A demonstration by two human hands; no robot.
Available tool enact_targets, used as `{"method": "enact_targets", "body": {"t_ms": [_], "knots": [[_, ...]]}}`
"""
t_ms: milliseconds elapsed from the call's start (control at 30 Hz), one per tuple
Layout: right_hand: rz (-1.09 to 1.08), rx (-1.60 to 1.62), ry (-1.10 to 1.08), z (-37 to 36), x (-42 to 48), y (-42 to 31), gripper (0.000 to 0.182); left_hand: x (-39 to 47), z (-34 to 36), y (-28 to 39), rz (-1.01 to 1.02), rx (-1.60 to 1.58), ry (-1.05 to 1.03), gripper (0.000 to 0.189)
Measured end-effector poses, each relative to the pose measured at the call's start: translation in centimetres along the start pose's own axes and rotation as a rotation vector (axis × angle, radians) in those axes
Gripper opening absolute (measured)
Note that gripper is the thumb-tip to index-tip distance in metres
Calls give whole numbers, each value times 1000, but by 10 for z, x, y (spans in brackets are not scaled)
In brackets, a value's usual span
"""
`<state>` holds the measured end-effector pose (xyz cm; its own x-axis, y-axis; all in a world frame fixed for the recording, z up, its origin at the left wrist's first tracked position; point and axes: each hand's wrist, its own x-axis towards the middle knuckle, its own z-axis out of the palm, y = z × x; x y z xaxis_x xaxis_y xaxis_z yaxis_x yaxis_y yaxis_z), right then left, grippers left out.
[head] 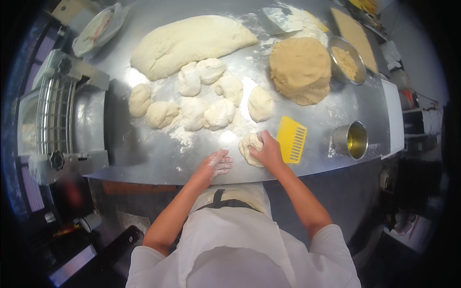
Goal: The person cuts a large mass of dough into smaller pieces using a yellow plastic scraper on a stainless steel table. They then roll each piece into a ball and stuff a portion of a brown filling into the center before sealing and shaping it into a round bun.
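Note:
My right hand (269, 150) grips a small piece of white dough (246, 147) on the steel worktable (317, 126) near its front edge. Floury and empty, my left hand (216, 165) is held to the left of that piece, fingers slightly apart. Just right of my right hand lies a yellow plastic dough scraper (286, 138) with a row of slots. Several dough lumps (219, 113) are spread beyond my hands, one separate lump (261, 103) standing closest to the right hand. Behind them stretches a large slab of dough (194, 43).
A big brown mass of dough or filling (300, 68) sits at right beside a metal bowl (361, 70) of crumbly pieces. A metal cup (340, 139) holds yellow liquid. A roller machine (57, 115) stands at left, with a plastic-wrapped bowl (97, 30) behind it.

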<state>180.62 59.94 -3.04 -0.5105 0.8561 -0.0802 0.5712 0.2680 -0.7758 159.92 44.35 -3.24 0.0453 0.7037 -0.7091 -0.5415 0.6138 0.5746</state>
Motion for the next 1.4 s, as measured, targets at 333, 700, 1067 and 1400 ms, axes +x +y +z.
{"method": "enact_targets", "body": {"t_ms": [333, 700, 1067, 1400], "knots": [[-131, 149, -267, -32, 15, -113, 39, 18, 27, 59, -160, -559, -358, 70], [112, -201, 681, -190, 162, 46, 82, 29, 72, 96, 9, -601, -257, 56], [208, 753, 775, -159, 157, 57, 55, 76, 137, 103, 54, -389, -147, 57], [26, 446, 327, -156, 83, -18, 67, 103, 178, 140, 221, -594, -205, 55]]}}
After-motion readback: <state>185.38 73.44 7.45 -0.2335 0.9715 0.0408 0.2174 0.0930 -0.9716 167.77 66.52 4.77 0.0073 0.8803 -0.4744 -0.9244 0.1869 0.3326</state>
